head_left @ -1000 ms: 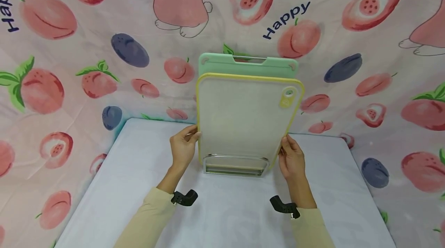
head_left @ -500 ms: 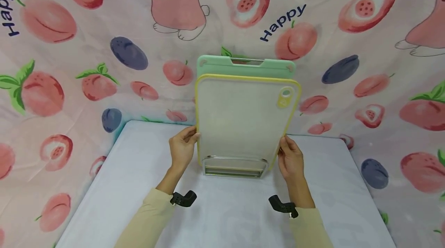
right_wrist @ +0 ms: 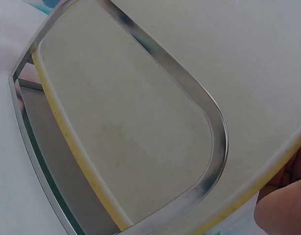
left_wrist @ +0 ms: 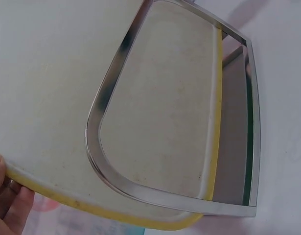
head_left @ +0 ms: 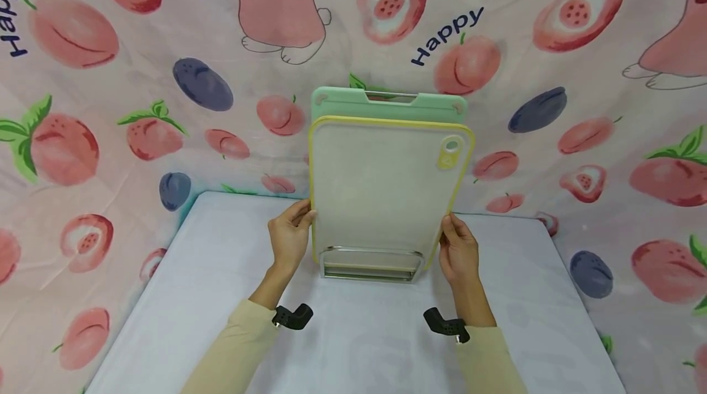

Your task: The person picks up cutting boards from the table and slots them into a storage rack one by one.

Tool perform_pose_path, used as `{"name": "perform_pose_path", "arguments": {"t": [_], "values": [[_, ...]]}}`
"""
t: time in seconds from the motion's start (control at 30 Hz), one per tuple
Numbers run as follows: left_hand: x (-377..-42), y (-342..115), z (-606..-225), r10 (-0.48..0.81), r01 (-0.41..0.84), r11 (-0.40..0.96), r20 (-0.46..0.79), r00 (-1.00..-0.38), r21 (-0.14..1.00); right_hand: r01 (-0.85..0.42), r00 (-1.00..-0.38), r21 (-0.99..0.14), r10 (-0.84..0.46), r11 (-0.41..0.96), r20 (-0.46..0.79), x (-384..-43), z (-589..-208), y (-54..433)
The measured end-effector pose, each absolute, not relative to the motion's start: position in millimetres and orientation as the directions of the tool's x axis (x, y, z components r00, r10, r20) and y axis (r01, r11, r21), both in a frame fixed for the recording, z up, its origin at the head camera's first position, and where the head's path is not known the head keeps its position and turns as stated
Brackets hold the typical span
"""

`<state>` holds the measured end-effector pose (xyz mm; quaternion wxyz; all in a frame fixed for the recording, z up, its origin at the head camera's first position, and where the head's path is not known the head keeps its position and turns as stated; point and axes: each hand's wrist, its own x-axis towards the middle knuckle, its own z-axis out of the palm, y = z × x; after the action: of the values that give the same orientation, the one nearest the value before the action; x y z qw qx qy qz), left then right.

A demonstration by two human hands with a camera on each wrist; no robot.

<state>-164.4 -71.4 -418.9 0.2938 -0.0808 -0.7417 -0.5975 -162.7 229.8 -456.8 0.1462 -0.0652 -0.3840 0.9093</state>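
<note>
A pale cutting board with a yellow rim (head_left: 386, 185) stands nearly upright in a metal rack (head_left: 370, 279), seen in the head view. Its lower part is behind the rack's front loop (left_wrist: 94, 132), and its bottom edge shows inside the frame. My left hand (head_left: 288, 237) pinches the board's left edge between thumb and fingers. On the opposite edge, my right hand (head_left: 459, 253) grips the rim, thumb in front. Behind it rises a green cutting board (head_left: 337, 105) with a handle cut-out; most of it is hidden.
The rack stands on a white-covered table (head_left: 353, 339). A fruit-print cloth (head_left: 243, 1) hangs close behind the boards and along both sides. Each wrist wears a black camera mount, one on the left (head_left: 293, 316) and one on the right (head_left: 446, 325).
The head view has shifted slightly. Both hands keep their hold on the yellow-rimmed cutting board, which stays in the rack with hardly any visible movement.
</note>
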Motion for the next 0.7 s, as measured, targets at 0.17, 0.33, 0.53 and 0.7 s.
{"name": "perform_pose_path", "arguments": {"t": [0.17,0.33,0.53,0.7], "values": [[-174.4,-75.1,-438.7,-0.242,0.488,0.282,0.554,-0.797,0.826,-0.212,-0.934,-0.735,0.355,-0.644,-0.041,-159.2,-454.9,227.7],[-175.1,-76.1,-440.3,-0.243,0.497,0.293,0.566,-0.788,0.817,-0.214,-0.914,-0.77,0.401,-0.601,-0.059,-156.1,-450.9,224.6],[-176.3,-77.1,-437.5,-0.264,0.523,0.285,0.59,-0.763,0.804,-0.173,-0.893,-0.895,0.449,-0.411,-0.034,-153.9,-444.1,225.0],[-174.0,-76.4,-434.3,-0.259,0.474,0.295,0.547,-0.796,0.83,-0.027,-0.889,-0.998,0.459,-0.062,-0.005,-138.9,-429.8,225.6]]}}
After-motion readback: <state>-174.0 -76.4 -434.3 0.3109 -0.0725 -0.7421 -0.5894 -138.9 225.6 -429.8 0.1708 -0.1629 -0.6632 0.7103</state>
